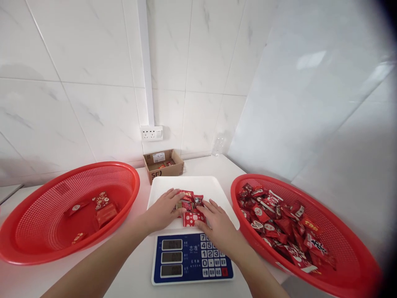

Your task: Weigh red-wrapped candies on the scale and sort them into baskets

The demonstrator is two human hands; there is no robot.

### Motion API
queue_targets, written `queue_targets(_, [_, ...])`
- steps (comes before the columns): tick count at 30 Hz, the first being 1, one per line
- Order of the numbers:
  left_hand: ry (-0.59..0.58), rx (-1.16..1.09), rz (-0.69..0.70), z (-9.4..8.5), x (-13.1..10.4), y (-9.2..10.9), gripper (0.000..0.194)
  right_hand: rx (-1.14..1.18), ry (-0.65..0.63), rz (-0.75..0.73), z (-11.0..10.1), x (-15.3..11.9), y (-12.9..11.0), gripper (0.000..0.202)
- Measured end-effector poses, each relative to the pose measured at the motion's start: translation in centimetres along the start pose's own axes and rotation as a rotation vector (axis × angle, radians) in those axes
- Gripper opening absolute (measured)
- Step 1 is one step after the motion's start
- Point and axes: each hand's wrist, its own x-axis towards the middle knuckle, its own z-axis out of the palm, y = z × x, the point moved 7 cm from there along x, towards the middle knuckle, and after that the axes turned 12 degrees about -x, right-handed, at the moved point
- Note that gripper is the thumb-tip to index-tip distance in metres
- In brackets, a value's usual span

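Several red candy packets lie on the white scale tray, between both hands. Left hand and right hand rest loosely open, fingers touching the pile, grasping nothing.

The scale reads "志准" with digit keys; the cardboard box shows "SF"

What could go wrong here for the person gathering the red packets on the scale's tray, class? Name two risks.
1. Both hands, left hand and right hand, rest on the white tray of the scale, so their pressure may distort the reading.
2. The red packets lie loosely piled near the tray's front edge; a sweep could push some onto the keypad.
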Motion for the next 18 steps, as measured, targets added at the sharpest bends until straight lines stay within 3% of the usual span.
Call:
queue_targets(10, [0.047, -0.01, -0.05, -1.1, -3.0, -1.1, 0.03, 0.0, -0.025, -0.026, 0.3, 0.1, 0.0, 0.054])
queue_targets(18, [0.072, 0.021, 0.005, -1.2, -4.4, 0.1, 0.021, -0.049, -0.05, 0.022, 0.2, 0.0, 0.2, 0.051])
